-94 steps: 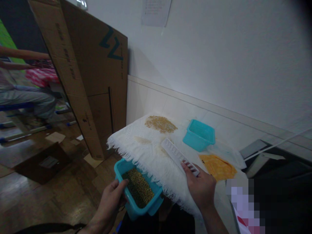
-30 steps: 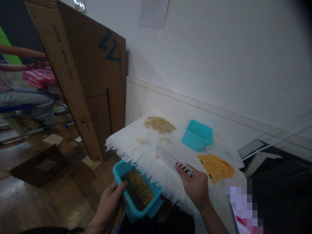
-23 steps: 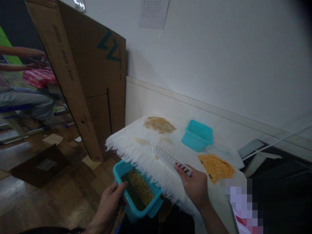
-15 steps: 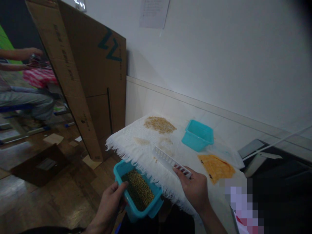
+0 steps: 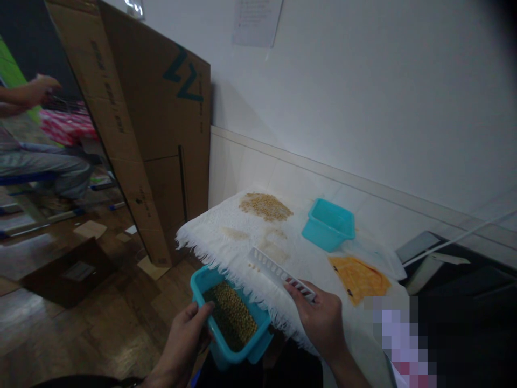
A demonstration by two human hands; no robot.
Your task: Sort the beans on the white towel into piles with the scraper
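My left hand (image 5: 188,328) grips the near-left rim of a teal plastic bin (image 5: 221,351), held just below the table's front edge. Yellow soybeans (image 5: 234,307) and a dark green layer of small beans or grains lie inside it. My right hand (image 5: 319,318) is closed round one end of a white slotted plastic strip (image 5: 274,269), which lies low over the white fringed cloth (image 5: 218,218). A few loose beans (image 5: 253,267) sit at the strip's near side. Farther back on the cloth is a spread pile of soybeans (image 5: 265,207), with fainter pale patches nearer me.
A second teal bin (image 5: 323,237) stands at the back, with an orange cloth or bag (image 5: 359,280) before it. A tall cardboard box (image 5: 161,118) rises left of the table; beyond it a person (image 5: 36,94) sits by a red checked cloth. A wall runs behind.
My right hand has drawn the strip slightly toward the front left edge, and the few beans beside it have shifted that way. The bin is nearly still. The other person's hands have moved.
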